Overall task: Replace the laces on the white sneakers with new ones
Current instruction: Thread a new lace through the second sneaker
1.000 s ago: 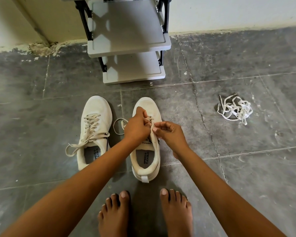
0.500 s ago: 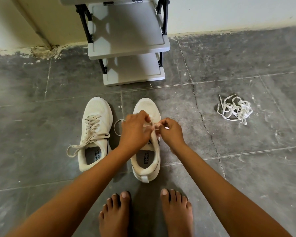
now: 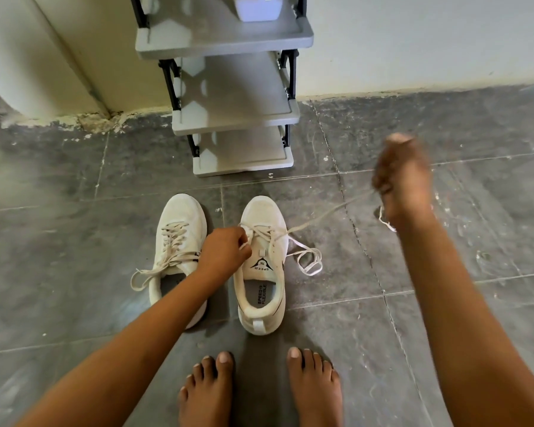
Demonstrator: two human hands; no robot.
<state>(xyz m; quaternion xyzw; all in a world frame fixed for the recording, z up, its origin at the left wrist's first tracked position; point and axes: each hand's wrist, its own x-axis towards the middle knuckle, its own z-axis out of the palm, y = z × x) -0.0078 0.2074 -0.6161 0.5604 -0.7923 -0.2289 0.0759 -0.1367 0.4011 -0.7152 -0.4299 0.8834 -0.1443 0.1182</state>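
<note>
Left hand curled on the lace at the eyelets of the centre sneaker. Right hand, blurred, upper right, pinching the same lace, drawn taut. Just left, the second sneaker, laced, on the floor. Grey shelf rack top centre.

white sneakers, grey floor
</note>
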